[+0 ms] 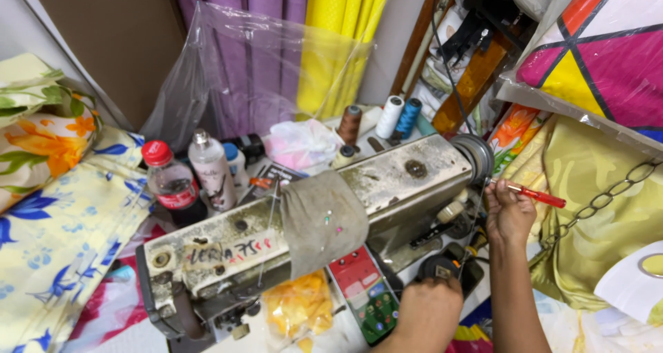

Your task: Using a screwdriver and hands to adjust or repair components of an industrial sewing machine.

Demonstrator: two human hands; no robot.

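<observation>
Left hand (pixel 429 305), nearest the camera, is curled with its back upward over a small black part (pixel 440 265) below the sewing machine (pixel 311 222); whether it grips that part cannot be told. Right hand (pixel 509 211), further out beside the machine's handwheel (pixel 475 154), is pinched on a red-handled screwdriver (pixel 537 196), handle pointing right. A cloth pad (pixel 323 218) with pins drapes over the machine arm. Behind stand a red-capped bottle (pixel 169 180) and thread spools (pixel 390 116).
</observation>
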